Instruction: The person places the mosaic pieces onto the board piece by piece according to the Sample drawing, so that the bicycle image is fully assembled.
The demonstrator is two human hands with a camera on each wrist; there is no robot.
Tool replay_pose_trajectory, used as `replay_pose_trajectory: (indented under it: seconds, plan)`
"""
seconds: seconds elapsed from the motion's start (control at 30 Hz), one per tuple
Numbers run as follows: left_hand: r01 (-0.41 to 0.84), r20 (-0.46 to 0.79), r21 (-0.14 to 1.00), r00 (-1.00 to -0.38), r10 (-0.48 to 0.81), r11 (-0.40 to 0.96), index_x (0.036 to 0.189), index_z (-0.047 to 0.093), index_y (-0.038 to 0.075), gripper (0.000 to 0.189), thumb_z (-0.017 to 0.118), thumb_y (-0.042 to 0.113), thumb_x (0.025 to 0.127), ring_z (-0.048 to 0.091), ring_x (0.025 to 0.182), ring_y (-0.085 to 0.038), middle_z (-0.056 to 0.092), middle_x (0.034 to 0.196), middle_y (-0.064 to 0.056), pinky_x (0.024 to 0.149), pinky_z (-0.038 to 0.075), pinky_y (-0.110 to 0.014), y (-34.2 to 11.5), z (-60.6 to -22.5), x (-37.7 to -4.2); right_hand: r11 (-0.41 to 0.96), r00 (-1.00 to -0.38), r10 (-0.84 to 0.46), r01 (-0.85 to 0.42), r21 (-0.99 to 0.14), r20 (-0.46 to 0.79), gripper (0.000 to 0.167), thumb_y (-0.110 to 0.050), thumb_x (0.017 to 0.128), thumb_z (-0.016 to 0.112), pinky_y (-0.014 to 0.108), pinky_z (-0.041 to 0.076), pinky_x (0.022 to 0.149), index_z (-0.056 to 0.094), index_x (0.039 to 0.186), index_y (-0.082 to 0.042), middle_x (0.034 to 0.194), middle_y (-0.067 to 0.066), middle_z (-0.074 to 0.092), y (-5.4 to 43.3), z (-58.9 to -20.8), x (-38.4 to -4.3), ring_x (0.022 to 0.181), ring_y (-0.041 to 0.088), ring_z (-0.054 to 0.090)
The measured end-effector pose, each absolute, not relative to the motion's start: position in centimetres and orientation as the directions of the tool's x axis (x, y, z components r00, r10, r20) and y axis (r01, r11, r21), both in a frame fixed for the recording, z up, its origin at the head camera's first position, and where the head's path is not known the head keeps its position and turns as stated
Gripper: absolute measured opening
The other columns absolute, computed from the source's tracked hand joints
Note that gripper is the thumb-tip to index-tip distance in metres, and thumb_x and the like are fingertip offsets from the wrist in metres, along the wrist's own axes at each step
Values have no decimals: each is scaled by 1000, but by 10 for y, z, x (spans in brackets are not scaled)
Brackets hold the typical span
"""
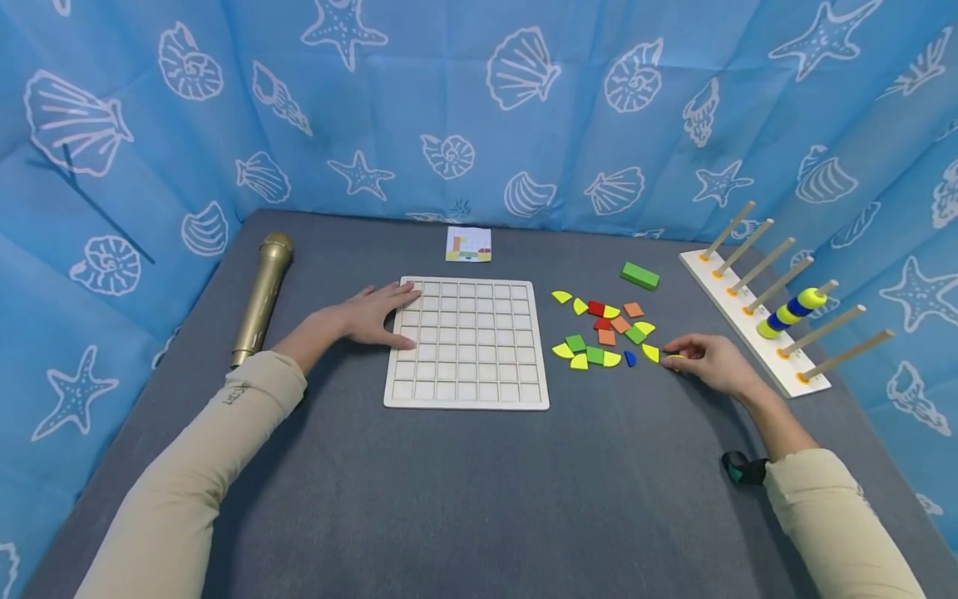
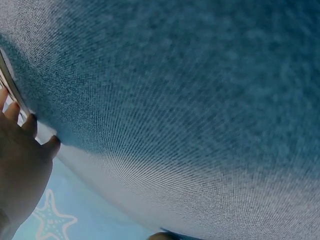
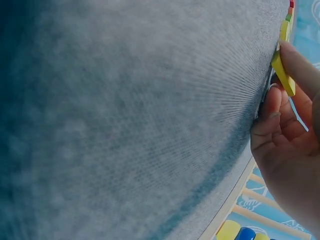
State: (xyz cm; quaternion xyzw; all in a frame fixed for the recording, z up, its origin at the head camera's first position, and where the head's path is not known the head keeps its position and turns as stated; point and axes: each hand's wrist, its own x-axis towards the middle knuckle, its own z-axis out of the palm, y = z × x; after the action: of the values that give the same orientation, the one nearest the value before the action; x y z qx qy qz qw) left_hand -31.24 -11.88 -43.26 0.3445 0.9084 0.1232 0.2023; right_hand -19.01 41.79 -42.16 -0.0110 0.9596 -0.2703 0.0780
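A white grid board (image 1: 467,398) with square cells lies in the middle of the table. My left hand (image 1: 371,314) rests on its left edge, fingers spread and fairly straight; the left wrist view shows the same hand (image 2: 25,160) at the far left. Right of the board, my right hand (image 1: 711,363) pinches a yellow quarter-round tile (image 3: 283,74) between thumb and fingers, close to the tabletop. Beside that hand lie another yellow quarter-round tile (image 1: 650,353), a small blue piece (image 1: 630,358), and several red, orange, green and yellow tiles (image 1: 595,355).
A gold microphone (image 1: 264,295) lies at the left. Behind the board is a small picture card (image 1: 468,244). A green block (image 1: 639,275) sits back right, near a white peg rack (image 1: 756,320) with yellow and blue beads (image 1: 793,314). A shell-patterned blue curtain (image 1: 479,108) surrounds the table.
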Motion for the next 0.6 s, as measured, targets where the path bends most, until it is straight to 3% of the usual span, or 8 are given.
replay_pose_trajectory:
  seconds: [0.13,0.33,0.5,0.6]
  plan:
    - [577,-289,355,-681,673,736,155,13,14,100,59,66,83,-1,144,-28,4,159,-9,111,1,-55,-118,-432,-313,842,-984,-17,82,-533,-178,39,-26,93,65,28,43,60,64,114,7,93,12,64,420,-420,-190,75,19,52]
    - [581,-296,346,-677,674,737,155,13,15,99,58,66,83,-1,144,-29,4,159,-9,110,2,-57,-116,-428,-312,702,-956,79,255,-665,-283,49,-30,96,60,26,53,70,54,128,6,112,18,63,421,-415,-193,84,9,62]
    - [578,-285,362,-678,677,731,155,14,14,101,59,67,82,-1,144,-30,5,159,-10,110,1,-58,-115,-430,-312,611,-922,173,377,-696,-347,60,-40,94,60,26,53,71,51,133,4,110,8,62,413,-410,-199,83,6,60]
    - [572,-282,375,-679,678,729,155,14,14,101,59,67,81,0,144,-31,5,159,-10,110,1,-59,-115,-430,-312,470,-904,169,424,-774,-393,57,-29,96,60,27,54,77,45,137,7,102,0,61,404,-407,-203,82,2,64]
